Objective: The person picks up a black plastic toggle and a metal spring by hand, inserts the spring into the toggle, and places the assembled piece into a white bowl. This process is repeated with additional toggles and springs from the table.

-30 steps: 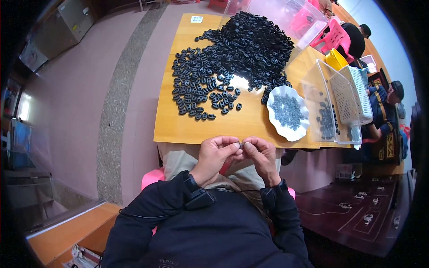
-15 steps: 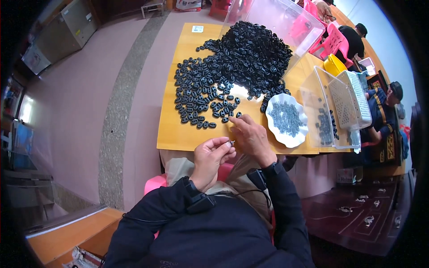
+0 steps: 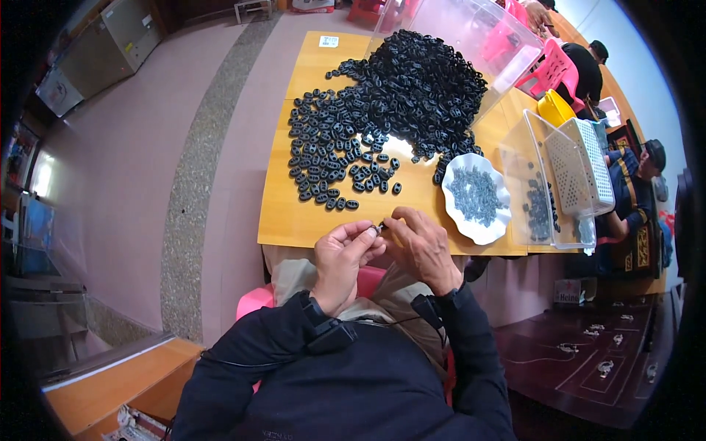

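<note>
Over the table's front edge my two hands meet at the fingertips. My left hand [image 3: 341, 259] is closed, with thumb and forefinger pinching a tiny pale part [image 3: 379, 228], mostly covered by the fingers. Against it, my right hand [image 3: 428, 248] pinches a small black two-hole piece [image 3: 383, 226]. Many matching black oval pieces [image 3: 318, 151] lie loosely spread on the wooden table [image 3: 279, 224] beyond my hands. A big heap of them [image 3: 426, 92] rises farther back. Right of my hands is a white scalloped dish [image 3: 476, 234] holding small clear-grayish parts [image 3: 474, 195].
A clear bin [image 3: 507, 81] lies tipped behind the heap. At the right stand a clear box [image 3: 526, 121] with some black pieces, a white perforated basket [image 3: 585, 158] and a yellow container [image 3: 555, 107]. Other people [image 3: 632, 173] sit beyond, near pink chairs [image 3: 555, 72].
My right hand has taken a black piece from the near edge of the spread pieces and drawn it back to my left fingertips. My left hand has stayed nearly in place.
</note>
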`<control>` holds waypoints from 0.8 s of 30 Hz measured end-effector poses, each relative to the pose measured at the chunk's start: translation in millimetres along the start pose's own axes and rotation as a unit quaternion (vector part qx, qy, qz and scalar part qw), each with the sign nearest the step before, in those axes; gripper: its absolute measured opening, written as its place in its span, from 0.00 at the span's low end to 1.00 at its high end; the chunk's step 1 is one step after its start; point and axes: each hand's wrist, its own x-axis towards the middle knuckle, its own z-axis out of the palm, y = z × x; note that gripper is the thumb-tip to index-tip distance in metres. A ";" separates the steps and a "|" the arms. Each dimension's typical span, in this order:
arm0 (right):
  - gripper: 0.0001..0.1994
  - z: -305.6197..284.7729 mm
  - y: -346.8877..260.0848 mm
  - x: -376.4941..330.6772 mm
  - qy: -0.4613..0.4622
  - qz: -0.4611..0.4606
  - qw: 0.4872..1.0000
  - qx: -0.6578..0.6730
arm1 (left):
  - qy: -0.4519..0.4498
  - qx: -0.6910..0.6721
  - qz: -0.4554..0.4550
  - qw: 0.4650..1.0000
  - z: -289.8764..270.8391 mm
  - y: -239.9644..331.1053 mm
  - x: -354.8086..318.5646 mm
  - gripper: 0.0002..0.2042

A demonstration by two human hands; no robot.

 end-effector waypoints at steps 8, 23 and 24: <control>0.09 -0.6 -7.6 -27.0 -0.040 -0.070 0.995 -0.059 | -0.010 -0.005 -0.005 1.000 -1.3 0.7 -0.1 0.08; 0.18 -2.4 3.8 -30.5 0.070 0.374 0.621 0.685 | -0.010 0.015 -0.020 1.000 -1.7 -1.6 1.1 0.09; 0.18 -2.7 7.4 -31.6 0.071 0.375 0.620 0.686 | -0.011 0.017 -0.022 1.000 -1.6 -2.1 1.3 0.09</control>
